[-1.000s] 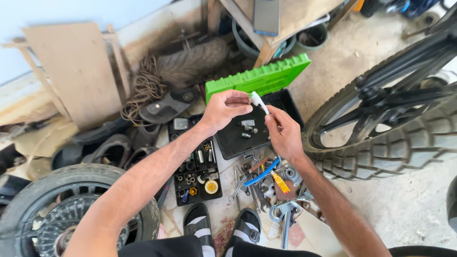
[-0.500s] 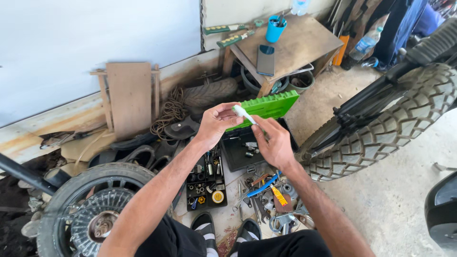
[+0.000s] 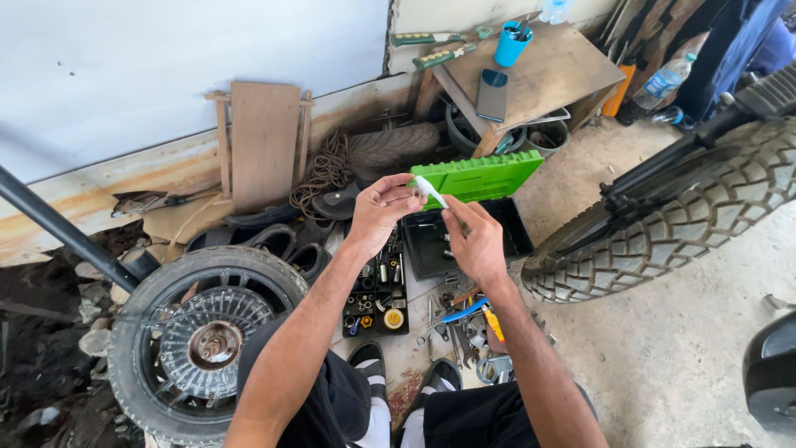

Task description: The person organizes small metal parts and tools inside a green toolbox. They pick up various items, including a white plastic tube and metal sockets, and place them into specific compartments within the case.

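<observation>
Glossy green plastic toolbox lid (image 3: 479,176), knobbly matt rubber tyre (image 3: 663,224), worn wooden table (image 3: 551,70).

- A phone (image 3: 492,94) lies flat on the wooden table (image 3: 564,70), near its front left edge: a dark rectangle with a blue-grey screen, unlit.
- A blue cup (image 3: 512,43) holding small items stands on the table near its back edge, just behind the phone.
- A clear plastic bottle (image 3: 665,81) with a blue label stands on the floor beside the table's right corner.
- An orange container (image 3: 620,90) stands on the floor against that corner, just left of the bottle.
</observation>
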